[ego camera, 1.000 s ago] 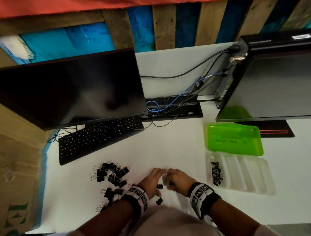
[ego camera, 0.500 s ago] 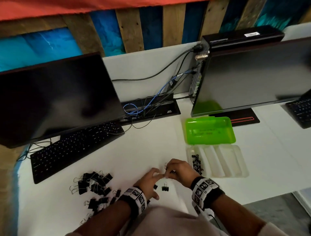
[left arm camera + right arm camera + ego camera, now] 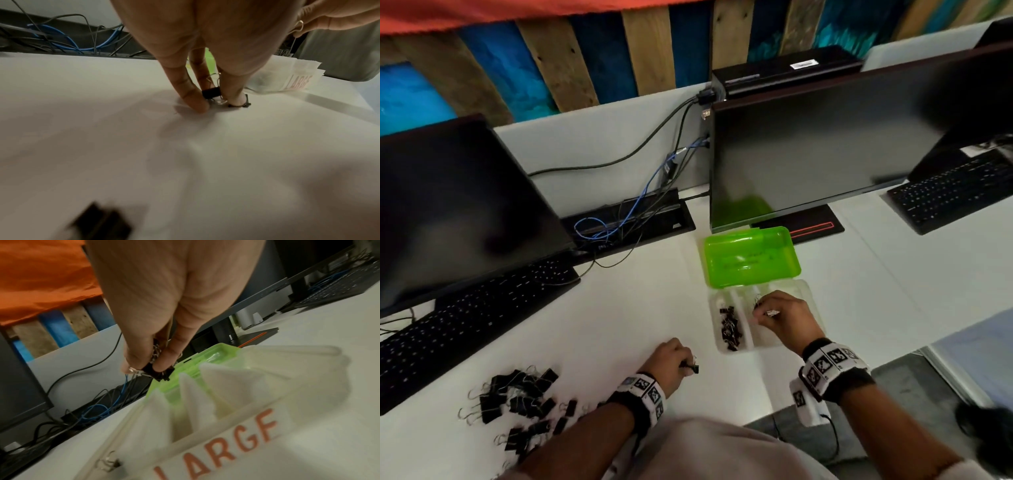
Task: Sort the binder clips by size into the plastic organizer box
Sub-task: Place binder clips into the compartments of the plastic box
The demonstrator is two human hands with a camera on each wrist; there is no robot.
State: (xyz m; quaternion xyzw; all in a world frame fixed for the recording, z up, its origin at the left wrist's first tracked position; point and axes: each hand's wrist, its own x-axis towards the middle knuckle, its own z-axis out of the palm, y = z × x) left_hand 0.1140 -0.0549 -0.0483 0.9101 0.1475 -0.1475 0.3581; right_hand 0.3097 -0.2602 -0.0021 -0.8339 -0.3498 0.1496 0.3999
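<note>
Monitors (image 3: 808, 154) 2; keyboards (image 3: 465, 318) 2; organizer box (image 3: 804, 291) 1.

Both hands (image 3: 671, 358) (image 3: 782, 313) pinching, fingers down

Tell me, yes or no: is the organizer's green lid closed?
No. The green lid lies flipped open behind the clear organizer box, leaving its compartments exposed.

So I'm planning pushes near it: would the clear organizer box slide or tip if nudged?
The organizer box looks thin, translucent plastic, holding few binder clips, so probably light and apt to slide on the smooth white desk. Its low, wide shape makes tipping unlikely.
</note>
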